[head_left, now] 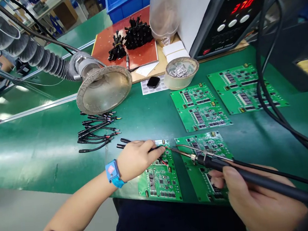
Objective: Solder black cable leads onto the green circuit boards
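Green circuit board (160, 178) flat on the green bench mat (39, 166), near the bench's front edge and partly under the left hand (139, 159); left fingers (149, 148) curled shut around a black cable (157, 148), with two black connector ends (121, 143) sticking out past the hand and the cable's far end at the board's top edge; red wire (163, 162) lying on the board just below; blue wrist strap (113, 174) around the left wrist. Right hand (260, 199) closed firmly, pen-fashion, on the black handle of a soldering iron (247, 174), its tip at the cable's far end, contact too small to tell; second circuit board (203, 150) just beside the first, under the iron; two more circuit boards (200, 107) farther along the mat; loose black cables (98, 131) left of those; fume extractor hood (104, 89) beyond them; tin of solder scraps (181, 73) near the soldering station (243, 5), its display reading 370.
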The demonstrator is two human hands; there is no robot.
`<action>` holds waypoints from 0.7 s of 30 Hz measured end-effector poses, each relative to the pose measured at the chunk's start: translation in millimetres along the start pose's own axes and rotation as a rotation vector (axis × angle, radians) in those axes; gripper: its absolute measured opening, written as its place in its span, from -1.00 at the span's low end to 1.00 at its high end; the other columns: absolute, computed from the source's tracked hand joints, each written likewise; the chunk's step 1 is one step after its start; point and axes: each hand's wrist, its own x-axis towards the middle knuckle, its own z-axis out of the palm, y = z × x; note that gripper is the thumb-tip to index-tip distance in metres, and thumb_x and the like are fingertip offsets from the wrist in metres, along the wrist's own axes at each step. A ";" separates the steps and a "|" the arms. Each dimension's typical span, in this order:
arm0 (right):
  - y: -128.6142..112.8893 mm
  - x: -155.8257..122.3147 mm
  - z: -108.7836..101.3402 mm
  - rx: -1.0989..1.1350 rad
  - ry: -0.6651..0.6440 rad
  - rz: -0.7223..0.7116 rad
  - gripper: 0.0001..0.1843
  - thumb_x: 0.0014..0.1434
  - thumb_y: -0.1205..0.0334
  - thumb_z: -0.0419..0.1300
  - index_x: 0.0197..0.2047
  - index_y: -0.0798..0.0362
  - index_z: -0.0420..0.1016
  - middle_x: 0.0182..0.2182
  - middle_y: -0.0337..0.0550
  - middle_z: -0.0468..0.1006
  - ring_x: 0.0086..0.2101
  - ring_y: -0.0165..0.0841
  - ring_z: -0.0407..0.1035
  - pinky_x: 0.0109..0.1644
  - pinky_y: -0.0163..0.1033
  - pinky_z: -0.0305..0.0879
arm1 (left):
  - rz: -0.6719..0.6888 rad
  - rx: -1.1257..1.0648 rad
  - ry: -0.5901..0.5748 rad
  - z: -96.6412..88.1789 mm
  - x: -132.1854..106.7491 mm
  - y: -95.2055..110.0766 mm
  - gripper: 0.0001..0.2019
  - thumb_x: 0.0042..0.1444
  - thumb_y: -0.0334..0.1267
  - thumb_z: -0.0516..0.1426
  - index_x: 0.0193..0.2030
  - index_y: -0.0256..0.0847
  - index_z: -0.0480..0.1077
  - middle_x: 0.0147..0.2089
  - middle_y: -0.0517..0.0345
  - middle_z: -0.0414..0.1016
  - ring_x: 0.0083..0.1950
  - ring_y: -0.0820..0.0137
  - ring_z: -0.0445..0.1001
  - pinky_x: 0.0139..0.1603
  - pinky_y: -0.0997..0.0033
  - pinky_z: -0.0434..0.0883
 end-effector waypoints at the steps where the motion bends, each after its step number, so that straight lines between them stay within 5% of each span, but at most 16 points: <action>1: 0.3 -0.2 0.0 -0.008 -0.004 -0.007 -0.80 0.03 0.35 0.12 -0.59 -0.03 0.38 -0.64 -0.33 0.42 -0.55 -0.51 0.36 -0.46 -0.42 0.36 | -0.003 0.003 0.002 -0.6 0.3 0.8 -0.74 0.26 -0.39 -0.13 -0.02 -0.22 0.29 -0.24 0.08 0.38 -0.19 0.40 0.45 -0.28 0.38 0.46; 16: 2.9 -1.5 -0.1 -0.090 -0.002 -0.138 -0.83 0.01 0.42 0.13 -0.53 -0.04 0.36 -0.60 -0.34 0.41 -0.54 -0.50 0.35 -0.48 -0.37 0.33 | -0.001 0.027 -0.012 -1.4 1.1 3.3 -0.74 0.24 -0.40 -0.12 -0.01 -0.25 0.28 -0.25 0.05 0.38 -0.21 0.39 0.45 -0.27 0.37 0.46; 21: 11.3 -9.8 -1.4 0.028 0.029 0.030 -0.84 -0.02 0.40 0.15 -0.53 -0.05 0.40 -0.62 -0.37 0.42 -0.59 -0.47 0.35 -0.50 -0.32 0.34 | 0.002 0.018 -0.013 -1.7 1.1 2.6 -0.74 0.24 -0.40 -0.12 -0.01 -0.25 0.28 -0.24 0.04 0.39 -0.20 0.37 0.45 -0.29 0.37 0.46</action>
